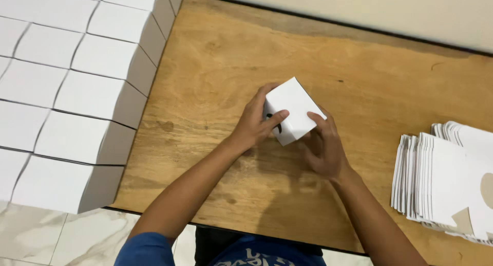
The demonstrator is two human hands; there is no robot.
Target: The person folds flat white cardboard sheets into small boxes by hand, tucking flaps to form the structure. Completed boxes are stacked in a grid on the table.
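Around the grip, in the head view, we note a bare wooden table (359, 81). Well to the left of the held item, assembled white boxes (77, 86) stand packed edge to edge in rows. Well to the right, a stack of flat white box blanks (447, 178) lies fanned, brown card showing at one cut-out. Nothing stands between these and the hands.

We hold a small white box (294, 109) just above the table's middle, tilted, one corner uppermost. Its faces are plain white; a dark mark shows on the near-left face. The left hand (254, 124) closes on that face, thumb across it. The right hand (323, 145) cups the lower right edge, fingers curled against it.
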